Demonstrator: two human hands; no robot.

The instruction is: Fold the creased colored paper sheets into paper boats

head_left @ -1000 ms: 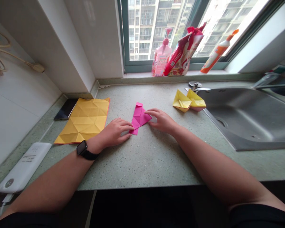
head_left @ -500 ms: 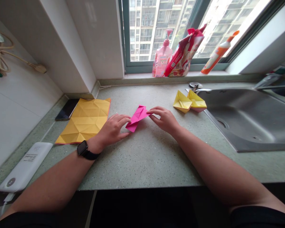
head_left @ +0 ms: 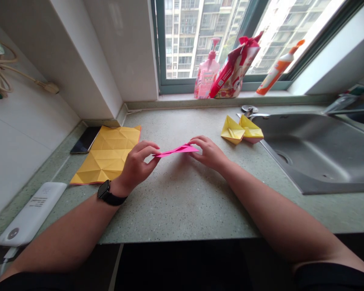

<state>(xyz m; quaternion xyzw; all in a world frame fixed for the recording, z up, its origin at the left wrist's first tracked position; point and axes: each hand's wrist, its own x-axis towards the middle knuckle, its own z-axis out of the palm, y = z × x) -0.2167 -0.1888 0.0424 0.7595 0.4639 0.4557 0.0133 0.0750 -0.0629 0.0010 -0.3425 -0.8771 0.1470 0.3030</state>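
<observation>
A folded pink origami paper (head_left: 177, 150) is held just above the counter, seen nearly edge-on. My left hand (head_left: 141, 161), with a black watch on its wrist, pinches the paper's left end between thumb and fingers. At the other end, my right hand (head_left: 208, 152) grips the paper with its fingertips; part of its thumb is behind the paper. To the left lies a creased yellow sheet (head_left: 109, 153) with a thin red edge. Two folded yellow paper shapes (head_left: 232, 130) stand together to the right of my right hand.
A dark phone (head_left: 84, 140) lies partly under the yellow sheet. A white power bank (head_left: 33, 214) with a cable sits at the left. On the right is a steel sink (head_left: 321, 153). A pink pump bottle (head_left: 206, 76), a red bag (head_left: 236, 70) and an orange-white bottle (head_left: 276, 72) line the windowsill.
The pink paper has been lifted and tilted from lying flat to nearly edge-on. My left hand has risen and now pinches its left end. My right hand stays about where it was.
</observation>
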